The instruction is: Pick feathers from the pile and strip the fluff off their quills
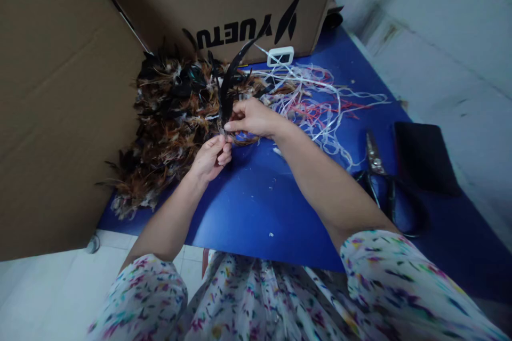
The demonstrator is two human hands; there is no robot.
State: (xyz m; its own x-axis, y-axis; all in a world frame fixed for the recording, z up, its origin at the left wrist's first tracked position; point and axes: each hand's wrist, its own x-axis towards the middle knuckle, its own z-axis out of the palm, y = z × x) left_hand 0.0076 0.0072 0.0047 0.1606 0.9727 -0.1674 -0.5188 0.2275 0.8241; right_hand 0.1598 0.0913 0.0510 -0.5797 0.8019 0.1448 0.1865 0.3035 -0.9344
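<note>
My right hand point(252, 117) is closed in a pinch on the lower end of a long black feather point(229, 82) that stands up and curves to the right. Just below it, my left hand point(210, 157) is closed too, its fingertips meeting the feather's base by my right thumb. Both hands hover over a blue table point(256, 208), right beside a heap of brown and black feathers point(172, 122) that lies to their left.
A tangle of white and red strings point(320, 98) lies right of the hands. Scissors point(378, 176) and a black pouch point(424, 157) rest at the right. A big printed cardboard box point(224, 0) stands behind, another cardboard panel point(60, 101) at left. A small white device point(280, 56) sits by the box.
</note>
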